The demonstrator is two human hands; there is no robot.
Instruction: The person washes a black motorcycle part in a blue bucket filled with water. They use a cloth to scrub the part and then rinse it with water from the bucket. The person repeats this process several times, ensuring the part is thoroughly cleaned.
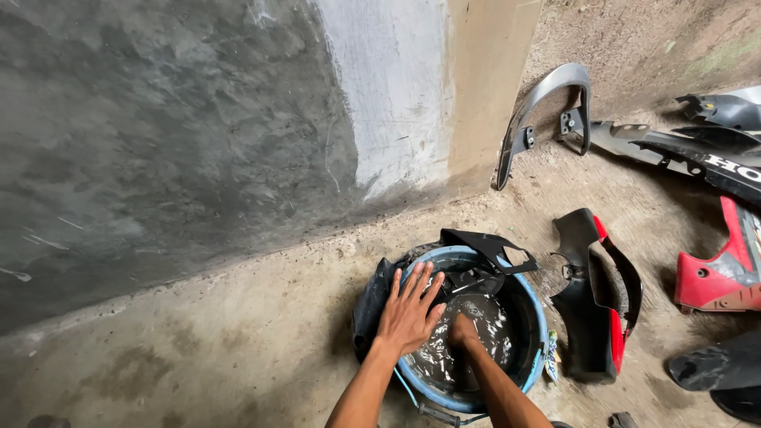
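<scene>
Pressing left hand (410,312) on bucket (533,295) rim, right hand (463,330) submerged

- Left hand (408,313): palm down, fingers spread and extended flat, pointing away from the body.
- Left forearm: bare, runs up from the lower frame edge.
- Right hand (463,330): closed, fingers curled under, wrist angled downward.
- Right forearm: bare, close beside the left.

Wet glossy plastic panel (483,247) — rough concrete floor (238,333).

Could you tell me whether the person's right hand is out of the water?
No, the right hand is plunged into the soapy water in the blue bucket.
</scene>
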